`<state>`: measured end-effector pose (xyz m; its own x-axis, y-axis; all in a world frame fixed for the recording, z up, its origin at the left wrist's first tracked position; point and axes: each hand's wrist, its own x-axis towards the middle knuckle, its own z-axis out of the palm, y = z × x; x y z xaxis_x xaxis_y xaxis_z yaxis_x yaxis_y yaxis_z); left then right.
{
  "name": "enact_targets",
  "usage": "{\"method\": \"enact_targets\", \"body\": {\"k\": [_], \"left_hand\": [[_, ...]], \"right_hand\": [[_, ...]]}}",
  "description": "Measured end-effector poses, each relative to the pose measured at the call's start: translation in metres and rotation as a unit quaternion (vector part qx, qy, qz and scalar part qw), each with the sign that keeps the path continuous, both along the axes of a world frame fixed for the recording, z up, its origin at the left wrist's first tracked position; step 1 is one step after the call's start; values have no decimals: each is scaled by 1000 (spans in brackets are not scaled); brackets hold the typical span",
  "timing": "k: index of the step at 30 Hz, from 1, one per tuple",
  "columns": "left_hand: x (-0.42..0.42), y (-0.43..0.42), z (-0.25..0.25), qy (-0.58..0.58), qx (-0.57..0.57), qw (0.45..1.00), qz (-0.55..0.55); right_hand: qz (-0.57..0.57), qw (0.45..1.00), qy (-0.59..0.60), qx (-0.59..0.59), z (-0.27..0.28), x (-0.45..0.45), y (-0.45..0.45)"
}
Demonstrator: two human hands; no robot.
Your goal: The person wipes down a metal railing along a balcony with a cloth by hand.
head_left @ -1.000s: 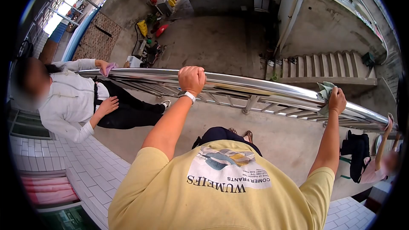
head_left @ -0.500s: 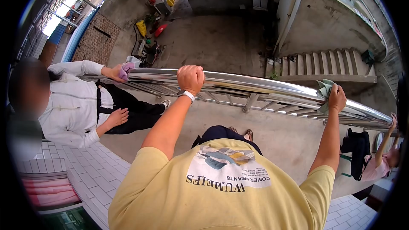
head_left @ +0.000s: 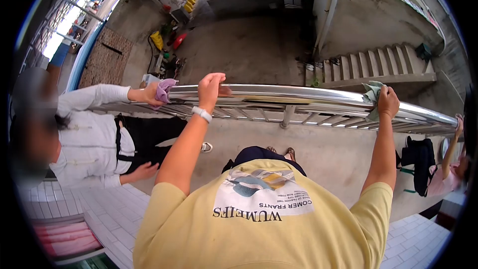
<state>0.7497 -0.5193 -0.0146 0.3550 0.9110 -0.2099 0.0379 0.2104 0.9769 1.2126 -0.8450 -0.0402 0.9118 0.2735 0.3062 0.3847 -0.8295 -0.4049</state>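
A shiny metal railing [head_left: 298, 92] runs across the view in front of me. My left hand [head_left: 210, 89], with a white band on the wrist, is at its top bar, turned on edge with the fingers loosened and pointing right. Farther right, my right hand [head_left: 388, 102] is closed on a grey-green cloth [head_left: 373, 94] at the top bar. Part of the cloth hangs down the near side of the railing.
At left, a person in a light jacket [head_left: 92, 139] holds a purple cloth [head_left: 165, 91] on the railing. Another person in pink [head_left: 443, 182] sits at far right, one hand on the railing. Concrete stairs [head_left: 368, 66] and a courtyard [head_left: 244, 45] lie beyond and below.
My left hand has loosened from its wrapped grip and shifted slightly left. My right hand stays on the cloth. The left person's purple cloth has moved right along the railing, towards my left hand.
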Motion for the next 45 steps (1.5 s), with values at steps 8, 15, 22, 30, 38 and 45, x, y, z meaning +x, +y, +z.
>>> {"method": "enact_targets", "body": {"k": [8, 15, 22, 30, 38, 45], "left_hand": [[27, -141, 164, -7, 206, 928, -312], [27, -183, 275, -160, 431, 649, -606], [46, -230, 249, -278, 479, 699, -452], [72, -266, 226, -178, 665, 687, -232], [42, -249, 230, -164, 773, 587, -179], [8, -176, 202, -46, 791, 602, -103]], "right_hand": [[5, 1000, -11, -3, -3, 2, 0], [-6, 1000, -20, -18, 1, -2, 1], [-14, 1000, -9, -10, 3, -5, 2], [-7, 1000, -4, -11, -5, 6, -1], [7, 999, -7, 44, -14, 9, -5], [33, 998, 48, 1, -34, 36, -17]]}}
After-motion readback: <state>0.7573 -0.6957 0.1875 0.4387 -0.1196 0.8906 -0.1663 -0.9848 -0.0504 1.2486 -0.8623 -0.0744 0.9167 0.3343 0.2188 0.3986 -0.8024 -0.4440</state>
